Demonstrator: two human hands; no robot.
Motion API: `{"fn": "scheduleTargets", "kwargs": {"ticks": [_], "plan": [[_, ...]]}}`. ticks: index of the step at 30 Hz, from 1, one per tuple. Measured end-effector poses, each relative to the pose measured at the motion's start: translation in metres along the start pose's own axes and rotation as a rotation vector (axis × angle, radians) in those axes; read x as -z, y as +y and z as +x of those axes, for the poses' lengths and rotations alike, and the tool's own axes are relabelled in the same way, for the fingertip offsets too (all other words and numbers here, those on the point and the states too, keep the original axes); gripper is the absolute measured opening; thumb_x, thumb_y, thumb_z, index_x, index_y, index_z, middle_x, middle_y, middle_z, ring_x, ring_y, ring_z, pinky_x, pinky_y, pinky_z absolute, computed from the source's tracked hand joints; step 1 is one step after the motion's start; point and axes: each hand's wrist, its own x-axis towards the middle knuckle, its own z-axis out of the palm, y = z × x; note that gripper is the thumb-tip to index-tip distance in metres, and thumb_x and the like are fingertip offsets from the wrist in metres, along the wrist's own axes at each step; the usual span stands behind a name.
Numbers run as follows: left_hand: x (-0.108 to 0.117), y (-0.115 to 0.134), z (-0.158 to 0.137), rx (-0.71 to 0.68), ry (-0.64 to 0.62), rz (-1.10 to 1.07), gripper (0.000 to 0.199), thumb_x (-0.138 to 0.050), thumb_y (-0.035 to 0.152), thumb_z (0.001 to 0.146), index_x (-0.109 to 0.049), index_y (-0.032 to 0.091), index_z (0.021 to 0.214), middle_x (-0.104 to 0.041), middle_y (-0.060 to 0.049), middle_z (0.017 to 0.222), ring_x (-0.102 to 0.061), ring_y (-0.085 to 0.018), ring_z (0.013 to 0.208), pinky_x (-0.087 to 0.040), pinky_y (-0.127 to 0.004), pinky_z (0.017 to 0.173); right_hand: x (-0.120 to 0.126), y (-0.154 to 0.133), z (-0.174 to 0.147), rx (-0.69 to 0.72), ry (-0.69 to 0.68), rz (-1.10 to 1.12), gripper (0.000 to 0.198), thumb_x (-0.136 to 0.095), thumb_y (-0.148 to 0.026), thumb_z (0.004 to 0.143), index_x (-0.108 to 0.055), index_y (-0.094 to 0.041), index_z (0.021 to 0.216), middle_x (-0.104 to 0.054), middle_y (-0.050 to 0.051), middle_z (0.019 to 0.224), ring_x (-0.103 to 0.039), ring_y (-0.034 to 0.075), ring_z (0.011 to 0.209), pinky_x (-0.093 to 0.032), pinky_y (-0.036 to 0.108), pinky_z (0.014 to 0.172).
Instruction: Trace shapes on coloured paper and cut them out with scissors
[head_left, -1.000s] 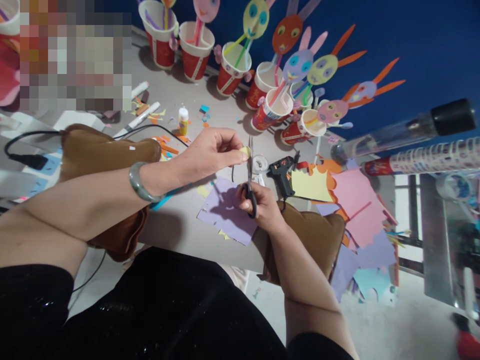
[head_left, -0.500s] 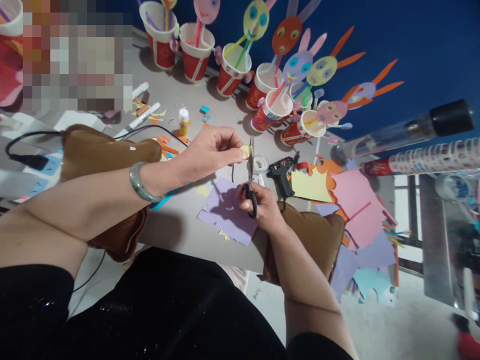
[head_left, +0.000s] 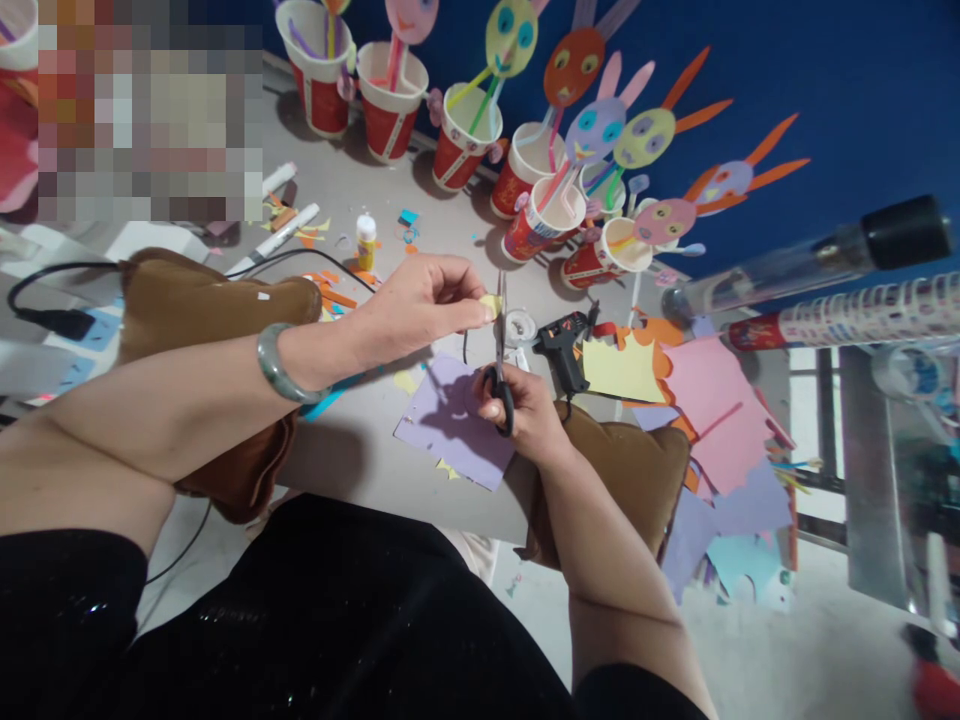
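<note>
No word, brand or number can be made out. The red cup with the lilac rabbit face bears what may be pale block lettering, too blurred to spell. Marks on the pale band of a red cup farther back, along a white marker and on the stacked cups are likewise illegible.

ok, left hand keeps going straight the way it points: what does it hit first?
Likely the blades of the scissors in the right hand, just past the small yellow paper that the left hand pinches. Depth is unclear from this view.
</note>
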Motion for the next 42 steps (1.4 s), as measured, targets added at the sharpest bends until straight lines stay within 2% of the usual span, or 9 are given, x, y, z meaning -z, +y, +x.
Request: {"fn": "scheduleTargets", "kwargs": {"ticks": [8, 19, 28, 42], "plan": [[0.0005, 0.0014, 0.0002, -0.022, 0.028, -0.006, 0.016, -0.074, 0.011, 0.079, -0.061, 0.018, 0.071, -0.064, 0.0, 0.069, -0.062, -0.01, 0.072, -0.05, -0.023, 0.067, 0.0012, -0.0011, 0.0001, -0.003, 0.009, 0.006, 0.068, -0.076, -0.086, 0.062, -0.054, -0.021, 0.061, -0.051, -0.003, 0.061, -0.045, 0.014, 0.064, -0.032, 0.031, 0.062], [-0.0003, 0.0049, 0.0003, -0.012, 0.069, -0.016, 0.018, -0.069, 0.006, 0.08, -0.06, 0.017, 0.068, -0.061, 0.002, 0.068, -0.057, -0.008, 0.066, -0.048, -0.022, 0.065, 0.0003, 0.0005, 0.0004, 0.004, 0.011, 0.014, 0.069, -0.075, -0.086, 0.062, -0.054, -0.021, 0.06, -0.054, -0.002, 0.062, -0.045, 0.014, 0.063, -0.033, 0.031, 0.062], [0.0008, -0.0015, -0.0001, -0.04, 0.014, -0.007, 0.014, -0.074, 0.015, 0.08, -0.063, 0.018, 0.073, -0.062, 0.001, 0.066, -0.065, -0.012, 0.074, -0.052, -0.023, 0.069, -0.0002, 0.0004, 0.0001, -0.005, 0.008, -0.022, 0.068, -0.075, -0.086, 0.063, -0.054, -0.021, 0.061, -0.055, -0.001, 0.063, -0.046, 0.015, 0.065, -0.033, 0.031, 0.062], [0.0006, 0.0021, -0.0006, 0.009, 0.009, -0.032, 0.019, -0.074, 0.009, 0.076, -0.06, 0.018, 0.067, -0.062, 0.0, 0.066, -0.066, -0.012, 0.076, -0.051, -0.024, 0.07, 0.0003, -0.0041, 0.0003, -0.017, 0.003, -0.027, 0.069, -0.074, -0.087, 0.061, -0.051, -0.022, 0.062, -0.051, -0.002, 0.061, -0.045, 0.015, 0.066, -0.033, 0.031, 0.063]]}}
